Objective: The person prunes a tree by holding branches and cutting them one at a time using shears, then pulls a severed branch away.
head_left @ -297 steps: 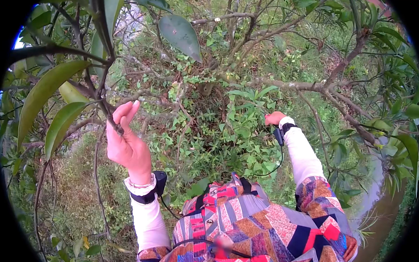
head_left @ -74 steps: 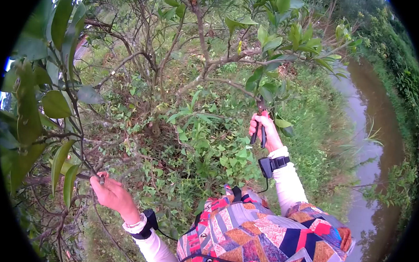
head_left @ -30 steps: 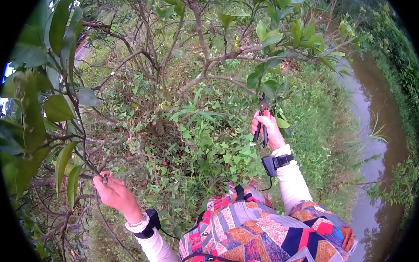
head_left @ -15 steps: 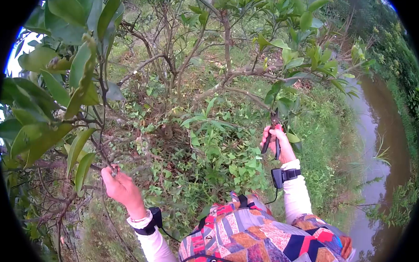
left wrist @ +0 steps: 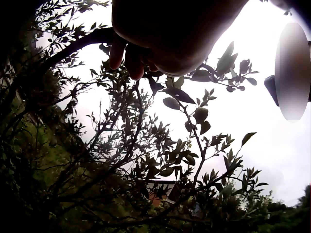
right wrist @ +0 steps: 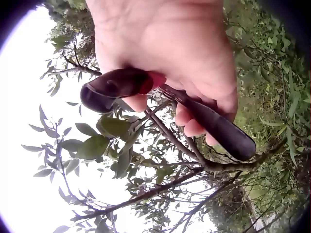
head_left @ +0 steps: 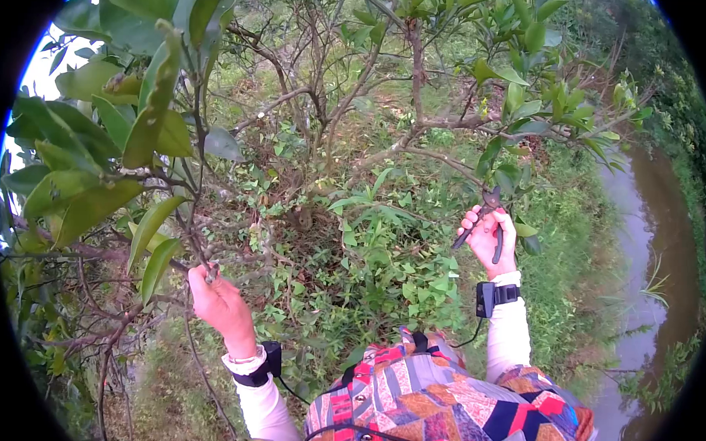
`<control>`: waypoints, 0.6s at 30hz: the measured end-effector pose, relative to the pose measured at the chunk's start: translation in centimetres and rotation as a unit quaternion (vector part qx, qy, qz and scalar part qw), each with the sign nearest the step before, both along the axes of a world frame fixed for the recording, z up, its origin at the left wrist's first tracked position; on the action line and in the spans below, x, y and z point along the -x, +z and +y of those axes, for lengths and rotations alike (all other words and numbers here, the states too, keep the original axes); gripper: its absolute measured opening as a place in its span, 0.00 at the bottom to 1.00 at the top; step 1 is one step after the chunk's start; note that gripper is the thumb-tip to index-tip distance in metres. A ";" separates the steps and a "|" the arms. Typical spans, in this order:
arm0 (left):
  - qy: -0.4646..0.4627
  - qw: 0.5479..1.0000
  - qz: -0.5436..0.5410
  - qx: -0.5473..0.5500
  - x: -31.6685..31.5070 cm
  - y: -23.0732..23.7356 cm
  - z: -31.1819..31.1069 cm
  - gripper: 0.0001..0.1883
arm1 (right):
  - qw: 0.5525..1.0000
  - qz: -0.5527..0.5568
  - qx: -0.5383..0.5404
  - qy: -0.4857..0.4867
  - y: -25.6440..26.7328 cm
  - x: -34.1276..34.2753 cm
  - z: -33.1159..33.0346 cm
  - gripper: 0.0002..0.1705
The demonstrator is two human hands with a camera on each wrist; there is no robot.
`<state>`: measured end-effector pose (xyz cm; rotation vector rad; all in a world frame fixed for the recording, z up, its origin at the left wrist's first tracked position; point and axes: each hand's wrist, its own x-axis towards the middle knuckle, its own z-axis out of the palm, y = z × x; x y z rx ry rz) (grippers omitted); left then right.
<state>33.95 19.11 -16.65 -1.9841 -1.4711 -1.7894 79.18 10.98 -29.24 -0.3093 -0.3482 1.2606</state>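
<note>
Left hand (head_left: 224,308), lower left, grips thin brown branch (head_left: 198,250); right hand (head_left: 486,245), centre right, holds black-handled metal pruners (head_left: 498,250), blades (head_left: 492,199) unclear.

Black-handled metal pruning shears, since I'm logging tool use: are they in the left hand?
No, the right hand holds the shears in the head view, while the left hand grips a brown branch.

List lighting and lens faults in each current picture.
Head: black circular surround, blue fringing at left; left wrist: left hand nearly silhouetted against glaring white sky, a blurred oval at right; right wrist: right hand brightly lit, sky washed out at left.
</note>
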 end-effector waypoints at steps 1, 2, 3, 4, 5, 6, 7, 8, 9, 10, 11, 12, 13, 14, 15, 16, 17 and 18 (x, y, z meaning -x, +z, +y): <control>0.000 1.000 0.001 0.000 0.0 0.1 0.1 0.10 | 1.000 0.001 0.000 0.000 -0.1 -0.2 0.0 0.19; 0.006 1.000 -0.005 0.012 0.0 0.2 0.1 0.10 | 0.999 -0.042 0.026 -0.008 -0.3 -0.6 0.1 0.18; 0.012 1.000 -0.011 0.023 0.0 0.2 0.1 0.10 | 0.995 -0.086 0.052 -0.015 -0.6 -0.9 0.1 0.18; 0.011 1.000 -0.010 0.026 -0.1 0.2 0.1 0.10 | 0.983 -0.143 0.108 -0.039 -1.2 -1.1 0.0 0.17; 0.011 1.000 -0.008 0.019 -0.3 0.3 0.2 0.10 | 0.956 -0.226 0.166 -0.082 -2.4 -1.6 -0.1 0.18; 0.011 1.000 -0.007 0.011 -0.4 0.3 0.3 0.10 | 0.961 -0.218 0.159 -0.066 -2.3 -1.7 -0.3 0.19; 0.009 1.000 -0.007 0.011 -0.6 0.3 0.5 0.10 | 0.964 -0.211 0.152 -0.049 -2.1 -1.8 -0.4 0.20; 0.006 1.000 -0.006 0.006 -0.6 0.3 0.6 0.10 | 0.964 -0.211 0.153 -0.050 -2.0 -2.0 -0.6 0.20; 0.004 1.000 -0.003 0.001 -0.5 0.2 0.5 0.10 | 0.960 -0.224 0.163 -0.048 -1.8 -2.1 -0.9 0.22; 0.003 1.000 -0.002 0.003 -0.5 0.2 0.4 0.10 | 0.955 -0.237 0.174 -0.047 -1.4 -2.0 -1.2 0.23; 0.006 1.000 -0.003 0.014 -0.5 0.3 0.3 0.09 | 0.955 -0.236 0.175 -0.049 -1.5 -1.9 -1.2 0.23; 0.008 1.000 -0.004 0.025 -0.6 0.3 0.3 0.09 | 0.953 -0.234 0.184 -0.049 -1.5 -1.9 -1.1 0.22; 0.006 1.000 -0.003 0.026 -0.7 0.3 0.4 0.09 | 0.952 -0.232 0.194 -0.048 -1.4 -1.9 -1.1 0.21; 0.010 1.000 0.002 0.023 -0.7 0.3 0.4 0.09 | 0.953 -0.222 0.198 -0.051 -1.3 -1.8 -1.1 0.21; 0.013 1.000 0.007 0.019 -0.6 0.3 0.4 0.09 | 0.953 -0.220 0.200 -0.052 -1.4 -1.6 -1.0 0.21; 0.012 1.000 0.007 0.020 -0.5 0.2 0.5 0.09 | 0.949 -0.231 0.207 -0.059 -1.6 -1.5 -0.8 0.21; 0.007 1.000 0.017 0.010 -0.4 0.1 0.6 0.09 | 0.944 -0.243 0.214 -0.065 -1.7 -1.5 -0.7 0.21; 0.002 1.000 0.028 0.001 -0.4 0.0 0.7 0.09 | 0.944 -0.238 0.218 -0.066 -1.6 -1.3 -0.7 0.18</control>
